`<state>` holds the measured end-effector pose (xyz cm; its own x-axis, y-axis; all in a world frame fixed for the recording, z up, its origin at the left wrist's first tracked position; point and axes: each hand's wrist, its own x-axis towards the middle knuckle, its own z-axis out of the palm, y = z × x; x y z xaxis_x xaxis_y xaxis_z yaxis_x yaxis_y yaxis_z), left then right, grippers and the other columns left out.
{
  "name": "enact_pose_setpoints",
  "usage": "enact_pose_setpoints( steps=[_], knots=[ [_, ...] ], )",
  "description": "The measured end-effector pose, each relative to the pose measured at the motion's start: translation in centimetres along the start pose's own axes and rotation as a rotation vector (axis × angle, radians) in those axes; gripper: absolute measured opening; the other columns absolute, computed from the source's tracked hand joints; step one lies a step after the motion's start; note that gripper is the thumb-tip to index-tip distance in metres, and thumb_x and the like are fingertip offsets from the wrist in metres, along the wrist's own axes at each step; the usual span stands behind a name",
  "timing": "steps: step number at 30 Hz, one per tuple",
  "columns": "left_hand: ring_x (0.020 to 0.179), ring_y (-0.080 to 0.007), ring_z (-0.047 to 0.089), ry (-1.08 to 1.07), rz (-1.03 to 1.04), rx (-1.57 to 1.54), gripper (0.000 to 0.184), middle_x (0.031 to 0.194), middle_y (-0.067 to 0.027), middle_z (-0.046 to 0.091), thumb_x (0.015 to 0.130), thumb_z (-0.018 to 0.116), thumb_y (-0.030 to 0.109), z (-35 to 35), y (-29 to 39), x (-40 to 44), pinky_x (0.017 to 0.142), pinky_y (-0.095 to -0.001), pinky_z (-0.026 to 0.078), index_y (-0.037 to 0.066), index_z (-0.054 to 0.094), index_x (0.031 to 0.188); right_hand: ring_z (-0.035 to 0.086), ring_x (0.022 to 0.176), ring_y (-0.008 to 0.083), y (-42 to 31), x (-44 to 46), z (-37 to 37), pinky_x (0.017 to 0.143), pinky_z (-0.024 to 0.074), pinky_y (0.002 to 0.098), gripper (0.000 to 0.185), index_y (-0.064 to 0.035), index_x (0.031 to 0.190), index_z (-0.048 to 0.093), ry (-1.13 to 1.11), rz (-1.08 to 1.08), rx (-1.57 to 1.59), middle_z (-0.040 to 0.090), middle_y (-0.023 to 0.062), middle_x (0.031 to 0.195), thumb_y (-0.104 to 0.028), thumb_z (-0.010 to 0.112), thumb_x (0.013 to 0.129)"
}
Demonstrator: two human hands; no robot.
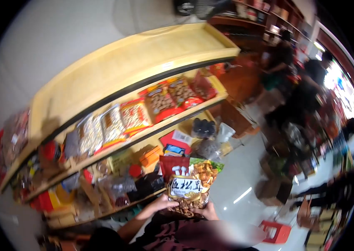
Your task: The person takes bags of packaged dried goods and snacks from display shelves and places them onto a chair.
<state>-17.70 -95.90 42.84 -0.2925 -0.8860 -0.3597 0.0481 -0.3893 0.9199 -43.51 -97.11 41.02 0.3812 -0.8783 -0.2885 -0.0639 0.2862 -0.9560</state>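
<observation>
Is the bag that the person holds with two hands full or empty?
Apparently not empty: brown pieces show in the bag below its white label, between the left hand and right hand. How full, I cannot tell.

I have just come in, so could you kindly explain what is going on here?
A person holds a printed mushroom bag in front of a tiered wooden display rack, with its label facing them. The left hand grips its lower left side, and the right hand its lower right. On the rack's middle tier, plastic packets lie in a row. A red stool stands on the floor to the right, and other people appear blurred farther back.
</observation>
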Motion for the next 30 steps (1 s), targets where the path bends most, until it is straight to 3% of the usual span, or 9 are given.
enact_pose_setpoints(
  steps=[2,4,6,7,8,14,18,22,30],
  knots=[
    [0.092,-0.0135,0.059,0.101,-0.029,-0.027,0.047,0.106,-0.0036,0.061,0.078,0.073,0.013,-0.4,-1.2,0.0,0.076,-0.0266,0.051,0.007,0.054,0.12,0.059,0.079,0.0132,-1.6,1.7,0.2,0.073,0.0513,0.0292,0.043,0.0045,0.104,0.061,-0.068,0.007,0.085,0.065,0.0052,0.092,-0.008,0.081,0.069],
    [0.113,-0.0153,0.05,0.085,0.144,-0.119,0.051,0.121,-0.0034,0.058,0.079,0.073,0.011,-0.1,0.1,-0.8,0.101,-0.032,0.036,0.004,0.052,0.126,0.06,0.078,0.0133,-1.8,4.7,-0.3,0.07,0.0522,0.0293,0.045,0.0044,0.105,0.06,-0.275,-0.001,0.128,0.066,0.0072,0.094,-0.008,0.081,0.068],
    [0.11,-0.0154,0.052,0.183,0.072,-0.234,0.055,0.118,-0.0052,0.058,0.077,0.074,0.012,-0.2,-4.9,-2.1,0.097,-0.0316,0.041,0.004,0.05,0.126,0.063,0.073,0.0141,0.5,8.1,-1.2,0.063,0.053,0.0292,0.047,0.0038,0.106,0.059,-0.516,0.156,0.029,0.066,0.0101,0.095,-0.007,0.081,0.066],
    [0.109,-0.0158,0.052,0.368,0.061,0.041,0.06,0.118,-0.0062,0.058,0.074,0.077,0.014,0.5,-4.0,-3.5,0.094,-0.0317,0.043,0.003,0.049,0.126,0.064,0.071,0.0154,0.5,9.6,-0.7,0.06,0.0534,0.0292,0.049,0.0043,0.108,0.058,-0.606,0.167,0.006,0.066,0.0113,0.096,-0.006,0.08,0.066],
    [0.108,-0.0162,0.052,0.454,0.22,-0.013,0.063,0.119,-0.0067,0.057,0.072,0.079,0.016,1.6,-5.7,-4.6,0.093,-0.0321,0.043,0.003,0.049,0.126,0.065,0.069,0.0168,0.7,10.4,-0.3,0.057,0.0539,0.0292,0.052,0.0047,0.11,0.056,-0.696,0.18,-0.016,0.066,0.0126,0.096,-0.004,0.079,0.065],
    [0.096,-0.0175,0.058,0.708,0.107,-0.261,0.063,0.105,-0.0092,0.062,0.066,0.082,0.018,7.0,-7.8,-12.9,0.083,-0.0303,0.048,-0.004,0.051,0.117,0.062,0.062,0.0143,4.4,14.1,6.2,0.052,0.0498,0.0231,0.048,0.0044,0.115,0.052,-1.228,0.281,-0.071,0.066,0.0116,0.088,0.011,0.064,0.069],
    [0.087,-0.0172,0.062,1.084,0.031,-0.291,0.061,0.103,-0.0137,0.062,0.067,0.081,0.018,8.3,-9.2,-19.7,0.077,-0.0286,0.05,-0.008,0.051,0.114,0.064,0.073,0.0162,6.0,9.7,13.6,0.057,0.0505,0.0247,0.054,0.0034,0.118,0.051,-1.259,0.23,-0.111,0.066,0.0113,0.098,0.004,0.069,0.067],
    [0.1,-0.0186,0.058,1.281,0.17,-0.324,0.06,0.109,-0.0137,0.061,0.07,0.078,0.02,7.7,-17.1,-24.5,0.088,-0.032,0.046,-0.006,0.052,0.118,0.065,0.08,0.0172,8.0,6.2,20.7,0.068,0.051,0.0269,0.051,0.0037,0.115,0.054,-1.298,0.29,-0.341,0.067,0.0094,0.097,-0.002,0.072,0.067],
    [0.104,-0.0189,0.056,1.52,0.327,-0.675,0.059,0.114,-0.012,0.06,0.074,0.075,0.019,8.5,-26.4,-37.8,0.091,-0.0318,0.044,-0.003,0.05,0.122,0.061,0.07,0.0108,10.1,-5.2,37.2,0.057,0.0444,0.0205,0.041,0.0022,0.11,0.058,-1.534,0.31,-0.498,0.067,0.0054,0.09,-0.008,0.072,0.073]
  ],
)
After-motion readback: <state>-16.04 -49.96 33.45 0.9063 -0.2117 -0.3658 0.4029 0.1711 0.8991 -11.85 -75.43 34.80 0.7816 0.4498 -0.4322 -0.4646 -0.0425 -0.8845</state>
